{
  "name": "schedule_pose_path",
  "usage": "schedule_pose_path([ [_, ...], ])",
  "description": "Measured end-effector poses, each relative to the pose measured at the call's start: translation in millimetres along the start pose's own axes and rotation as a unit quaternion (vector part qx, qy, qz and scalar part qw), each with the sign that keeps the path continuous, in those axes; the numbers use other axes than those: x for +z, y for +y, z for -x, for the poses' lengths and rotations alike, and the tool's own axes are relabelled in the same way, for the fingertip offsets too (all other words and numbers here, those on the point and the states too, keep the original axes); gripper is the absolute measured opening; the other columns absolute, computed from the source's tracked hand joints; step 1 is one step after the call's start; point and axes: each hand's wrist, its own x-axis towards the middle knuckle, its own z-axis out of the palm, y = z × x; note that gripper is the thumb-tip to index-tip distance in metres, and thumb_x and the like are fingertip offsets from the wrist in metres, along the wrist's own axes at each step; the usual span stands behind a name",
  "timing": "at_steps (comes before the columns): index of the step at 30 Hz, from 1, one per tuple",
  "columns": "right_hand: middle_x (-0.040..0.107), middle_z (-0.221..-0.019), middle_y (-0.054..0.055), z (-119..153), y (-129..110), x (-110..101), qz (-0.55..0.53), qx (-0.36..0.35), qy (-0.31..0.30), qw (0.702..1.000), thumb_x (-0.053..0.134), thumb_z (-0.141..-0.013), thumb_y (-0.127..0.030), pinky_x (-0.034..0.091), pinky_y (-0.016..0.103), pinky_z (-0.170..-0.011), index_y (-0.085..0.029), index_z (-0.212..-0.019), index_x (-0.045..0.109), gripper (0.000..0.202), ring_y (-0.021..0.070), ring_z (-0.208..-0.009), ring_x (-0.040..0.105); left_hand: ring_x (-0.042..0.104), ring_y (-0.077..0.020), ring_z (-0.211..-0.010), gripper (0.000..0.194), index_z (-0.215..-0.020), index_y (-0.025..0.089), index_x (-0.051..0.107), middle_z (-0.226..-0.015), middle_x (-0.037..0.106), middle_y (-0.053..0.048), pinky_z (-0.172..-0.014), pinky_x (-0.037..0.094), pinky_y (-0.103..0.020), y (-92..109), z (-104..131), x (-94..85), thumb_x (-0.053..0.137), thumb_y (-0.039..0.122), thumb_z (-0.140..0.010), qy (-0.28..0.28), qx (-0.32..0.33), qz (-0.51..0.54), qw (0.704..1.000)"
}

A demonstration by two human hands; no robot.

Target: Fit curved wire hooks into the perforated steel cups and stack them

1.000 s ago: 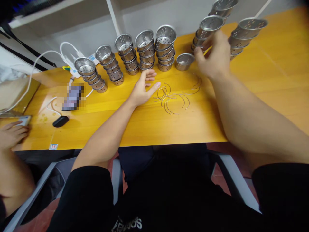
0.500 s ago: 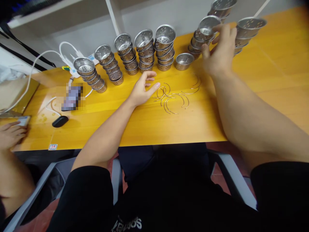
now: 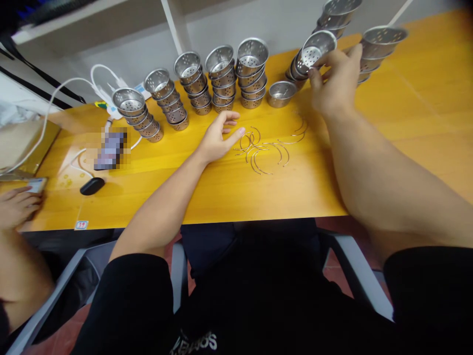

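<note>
Right hand [image 3: 334, 81] gripped a shiny perforated steel cup [image 3: 314, 49] atop its tilted stack; left hand [image 3: 218, 135] lay open on the glossy yellow table [image 3: 229, 187] beside thin curved wire handles [image 3: 264, 148].

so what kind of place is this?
Likely a small assembly workbench: stacks of perforated metal cups on a yellow table, loose wire handles by the left hand, right hand gripping one tilted cup.

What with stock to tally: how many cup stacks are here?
8: five stacks in a row beyond the left hand; three stacks by the right hand, one partly hidden behind its cup.
</note>
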Motion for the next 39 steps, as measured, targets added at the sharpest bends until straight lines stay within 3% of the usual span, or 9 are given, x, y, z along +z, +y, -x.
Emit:
schedule_pose_path([
  [4,0.069,-0.153,0.018,9,-2,5,0.000,0.005,0.018,1.000,0.088,-0.107,-0.099,0.041,0.068,-0.128,-0.047,-0.159,0.075,0.075,0.0475,-0.153,0.045,0.083,-0.0305,-0.158,0.052,-0.159,0.029,0.065,-0.176,0.079,-0.017,-0.127,0.073,-0.048,5,1,-0.7,0.080,0.055,-0.116,-0.001,-0.005,-0.005,1.000],
  [8,0.063,-0.163,0.022,1,52,2,0.002,0.117,0.127,0.985,0.051,-0.126,-0.098,0.048,0.065,-0.119,-0.040,-0.155,0.072,0.068,0.0433,-0.139,0.051,0.083,-0.0290,-0.156,0.053,-0.158,0.029,0.064,-0.175,0.079,-0.017,-0.128,0.071,-0.046,8,2,-1.5,0.080,0.056,-0.116,-0.007,-0.010,0.012,1.000],
  [11,0.058,-0.172,0.024,-6,80,2,0.005,0.188,0.193,0.963,0.057,-0.133,-0.076,0.055,0.062,-0.119,-0.036,-0.147,0.074,0.046,0.0402,-0.135,0.061,0.084,-0.0292,-0.156,0.054,-0.158,0.028,0.064,-0.174,0.079,-0.017,-0.127,0.072,-0.046,5,1,-1.4,0.080,0.057,-0.116,-0.007,-0.006,0.014,1.000],
  [16,0.068,-0.165,0.026,-5,54,3,0.021,0.144,0.246,0.958,0.074,-0.122,-0.020,0.067,0.055,-0.111,-0.022,-0.146,0.081,0.026,0.0346,-0.133,0.078,0.084,-0.0305,-0.158,0.054,-0.160,0.030,0.063,-0.176,0.078,-0.016,-0.127,0.072,-0.048,1,1,-0.8,0.080,0.058,-0.117,-0.009,0.001,0.005,1.000],
  [19,0.071,-0.161,0.026,-1,26,-1,0.015,0.103,0.250,0.963,0.073,-0.119,-0.016,0.071,0.053,-0.109,-0.023,-0.143,0.082,0.027,0.0338,-0.129,0.082,0.082,-0.0308,-0.159,0.053,-0.161,0.031,0.063,-0.178,0.077,-0.016,-0.129,0.071,-0.049,0,1,-0.6,0.079,0.058,-0.118,-0.012,-0.001,0.006,1.000],
  [22,0.070,-0.162,0.023,4,1,-7,-0.018,0.057,0.199,0.978,0.075,-0.124,-0.038,0.071,0.059,-0.116,-0.035,-0.137,0.082,0.015,0.0396,-0.137,0.076,0.081,-0.0308,-0.160,0.059,-0.163,0.031,0.061,-0.182,0.074,-0.017,-0.131,0.071,-0.050,-3,0,-0.7,0.082,0.059,-0.116,-0.011,-0.007,0.013,1.000],
  [28,0.074,-0.158,0.020,17,-58,-6,-0.062,-0.012,-0.008,0.998,0.078,-0.116,-0.063,0.072,0.069,-0.119,-0.038,-0.132,0.087,0.031,0.0450,-0.133,0.075,0.076,-0.0375,-0.168,0.101,-0.187,0.041,0.046,-0.198,0.060,-0.019,-0.137,0.069,-0.060,-9,-3,-1.4,0.092,0.083,-0.108,-0.005,-0.026,0.018,0.999],
  [34,0.081,-0.170,0.008,25,-90,9,-0.038,-0.044,-0.101,0.993,0.079,-0.112,-0.079,0.065,0.084,-0.125,-0.059,-0.177,0.077,0.068,0.0587,-0.157,0.068,0.070,-0.0418,-0.181,0.113,-0.193,0.042,0.040,-0.193,0.061,-0.016,-0.147,0.065,-0.065,-3,-3,-0.7,0.080,0.103,-0.107,0.010,-0.001,0.002,1.000],
  [39,0.083,-0.168,0.006,24,-87,8,-0.080,-0.054,-0.156,0.983,0.080,-0.113,-0.076,0.068,0.075,-0.125,-0.055,-0.188,0.065,0.079,0.0486,-0.138,0.080,0.065,-0.0410,-0.185,0.109,-0.189,0.037,0.044,-0.189,0.065,-0.017,-0.156,0.058,-0.063,-13,-4,-1.6,0.079,0.101,-0.109,0.024,0.049,-0.033,0.998],
])
